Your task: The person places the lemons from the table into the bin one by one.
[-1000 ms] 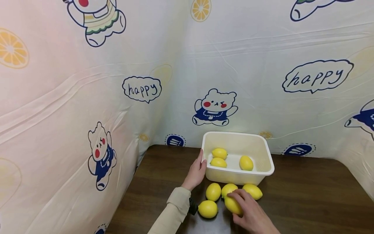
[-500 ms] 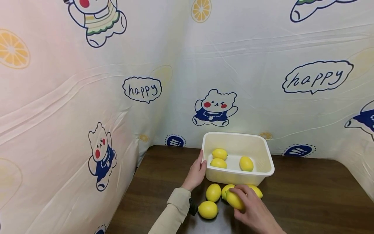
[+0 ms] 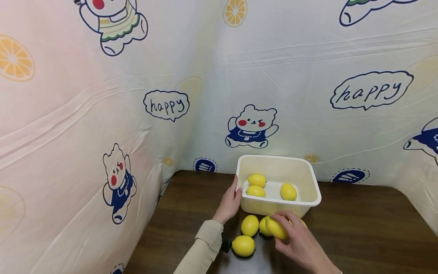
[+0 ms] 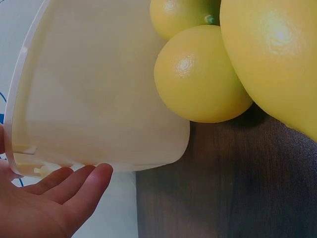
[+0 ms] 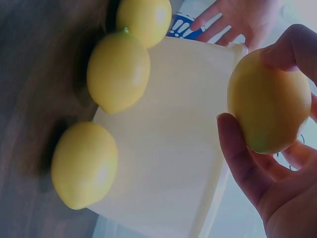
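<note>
Several yellow lemons are in view. My right hand [image 3: 301, 243] pinches one lemon [image 3: 276, 228] between thumb and fingers; in the right wrist view this held lemon [image 5: 270, 101] is raised beside the bin's rim. My left hand [image 3: 228, 203] rests against the left side of the white plastic bin [image 3: 278, 207], its fingers [image 4: 91, 186] fairly straight along the outer wall. Three lemons lie inside the bin, one of them the right-hand lemon [image 3: 288, 191]. Partly hidden behind the held lemon and right hand are two lemons in front of the bin, including the right-hand one [image 5: 84, 165].
To the left on the dark wooden table [image 3: 369, 228] lie two more lemons, a rear one [image 3: 250, 225] and a front one [image 3: 243, 246]. A printed cloth [image 3: 301, 125] hangs behind the table and along its sides. The left wrist wears a dark watch [image 3: 226, 242].
My right hand has moved forward and slightly right with the held lemon, now covering more of the lemon at the right. The left hand and bin have stayed still.
</note>
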{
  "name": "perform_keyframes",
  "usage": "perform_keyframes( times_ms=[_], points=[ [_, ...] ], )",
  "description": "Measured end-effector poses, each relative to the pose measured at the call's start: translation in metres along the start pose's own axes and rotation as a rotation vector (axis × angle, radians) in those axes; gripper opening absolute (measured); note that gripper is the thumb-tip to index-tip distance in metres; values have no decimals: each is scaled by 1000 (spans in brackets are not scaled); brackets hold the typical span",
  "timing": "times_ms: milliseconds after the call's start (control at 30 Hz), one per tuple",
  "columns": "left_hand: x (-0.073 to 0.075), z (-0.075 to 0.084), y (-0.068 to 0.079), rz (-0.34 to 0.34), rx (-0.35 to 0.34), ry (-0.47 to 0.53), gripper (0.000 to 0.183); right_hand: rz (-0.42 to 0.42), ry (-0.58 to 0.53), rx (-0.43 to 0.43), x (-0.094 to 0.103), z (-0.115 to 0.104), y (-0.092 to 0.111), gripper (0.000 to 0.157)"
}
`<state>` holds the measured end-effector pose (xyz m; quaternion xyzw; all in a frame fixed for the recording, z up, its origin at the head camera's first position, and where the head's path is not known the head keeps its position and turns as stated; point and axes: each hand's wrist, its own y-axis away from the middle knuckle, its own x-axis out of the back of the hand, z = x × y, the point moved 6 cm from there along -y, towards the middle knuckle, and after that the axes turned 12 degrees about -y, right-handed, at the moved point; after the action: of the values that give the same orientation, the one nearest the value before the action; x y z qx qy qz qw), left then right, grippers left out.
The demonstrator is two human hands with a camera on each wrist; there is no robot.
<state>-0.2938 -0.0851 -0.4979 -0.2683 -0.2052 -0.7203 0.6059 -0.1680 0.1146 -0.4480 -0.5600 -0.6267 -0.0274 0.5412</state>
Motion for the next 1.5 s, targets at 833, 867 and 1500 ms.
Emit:
perform_keyframes(
  times_ms=[833,867,1500],
  points=[
    [1,2,1,-3,5,2,59,80,-30,68,33,0,-25,61],
    [1,2,1,-3,5,-2,59,85,-33,74,34,0,-26,61],
    [2,1,0,21,-27,-24,57,116,-5,80,56,8,-43,60]
  ],
)
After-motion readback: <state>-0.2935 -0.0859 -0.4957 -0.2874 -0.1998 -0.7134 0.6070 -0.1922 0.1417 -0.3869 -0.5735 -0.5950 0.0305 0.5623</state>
